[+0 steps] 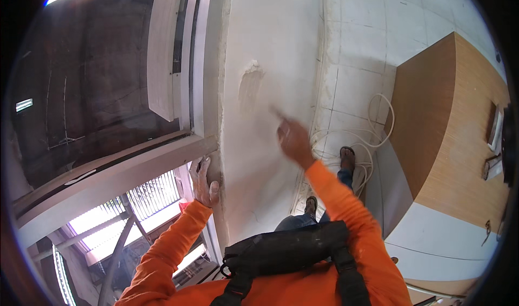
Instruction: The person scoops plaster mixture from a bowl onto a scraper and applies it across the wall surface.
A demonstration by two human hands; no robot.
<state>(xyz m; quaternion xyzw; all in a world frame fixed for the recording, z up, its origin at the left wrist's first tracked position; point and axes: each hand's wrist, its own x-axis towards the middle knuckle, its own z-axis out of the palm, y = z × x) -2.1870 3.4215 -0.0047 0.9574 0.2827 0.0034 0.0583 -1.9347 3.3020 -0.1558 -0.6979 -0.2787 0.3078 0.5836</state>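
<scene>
My left hand, dusted with white, rests against the edge of the window frame with its fingers stretched out. My right hand is closed in front of the white wall. A short, thin thing juts from it toward the wall; motion blur hides what it is. Above and to the left of this hand, a rough, broken spot in the plaster tops a greyish smeared patch. The right hand is apart from that patch.
A wooden cabinet with metal handles stands at the right. Pale cable lies coiled on the tiled floor near my sandalled feet. At the left are a window sash and a barred opening. A black bag hangs across my front.
</scene>
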